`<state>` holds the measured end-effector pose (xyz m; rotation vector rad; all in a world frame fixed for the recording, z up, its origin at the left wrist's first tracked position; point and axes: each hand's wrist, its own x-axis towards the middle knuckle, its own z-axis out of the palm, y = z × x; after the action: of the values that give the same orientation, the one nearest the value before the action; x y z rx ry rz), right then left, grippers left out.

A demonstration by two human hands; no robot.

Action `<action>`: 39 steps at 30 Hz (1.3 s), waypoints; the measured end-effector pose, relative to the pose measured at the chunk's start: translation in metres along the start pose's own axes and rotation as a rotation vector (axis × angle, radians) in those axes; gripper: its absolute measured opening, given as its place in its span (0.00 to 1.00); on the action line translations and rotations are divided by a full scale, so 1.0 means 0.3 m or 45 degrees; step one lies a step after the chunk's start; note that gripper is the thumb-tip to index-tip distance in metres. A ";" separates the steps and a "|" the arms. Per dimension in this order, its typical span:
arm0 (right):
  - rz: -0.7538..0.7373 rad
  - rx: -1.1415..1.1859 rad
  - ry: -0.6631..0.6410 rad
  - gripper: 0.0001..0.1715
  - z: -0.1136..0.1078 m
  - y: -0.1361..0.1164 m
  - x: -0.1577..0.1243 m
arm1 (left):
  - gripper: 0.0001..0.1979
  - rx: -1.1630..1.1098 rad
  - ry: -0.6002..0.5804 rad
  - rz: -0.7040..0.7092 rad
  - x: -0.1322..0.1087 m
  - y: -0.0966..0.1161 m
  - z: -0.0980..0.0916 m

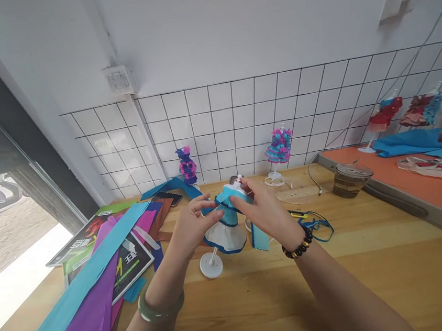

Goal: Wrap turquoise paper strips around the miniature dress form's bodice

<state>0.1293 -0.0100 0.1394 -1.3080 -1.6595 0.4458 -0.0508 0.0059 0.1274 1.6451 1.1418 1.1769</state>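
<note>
As its white stand (211,266) tilts: small turquoise-and-white dress (230,218), edged darker blue
Right hand (267,209): pinches the bodice (230,191)
Left hand (195,224): narrowed at the bodice, grip unclear

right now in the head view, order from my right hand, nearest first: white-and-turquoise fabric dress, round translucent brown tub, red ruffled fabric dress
1. White-and-turquoise dress, touching right hand
2. Brown tub, right
3. Red dress, far right

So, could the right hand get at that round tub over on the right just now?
Probably yes: nothing tall stands between the right hand and the round tub. It would likely have to leave the small blue-and-white dress first.
</note>
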 end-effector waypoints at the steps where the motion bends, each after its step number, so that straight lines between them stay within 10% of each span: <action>1: -0.002 -0.008 0.005 0.20 0.001 0.004 0.002 | 0.15 -0.066 0.018 -0.019 0.002 -0.006 0.007; 29: -0.095 -0.067 0.031 0.18 0.004 0.013 -0.003 | 0.13 0.047 -0.097 -0.083 -0.003 0.022 -0.006; 39: -0.200 -0.002 -0.134 0.27 0.019 -0.034 -0.048 | 0.29 -0.048 -0.057 0.116 -0.035 0.073 -0.024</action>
<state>0.1188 -0.0250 0.1379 -1.1620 -1.8355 0.4252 -0.0546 -0.0095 0.1470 1.7017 1.0205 1.2048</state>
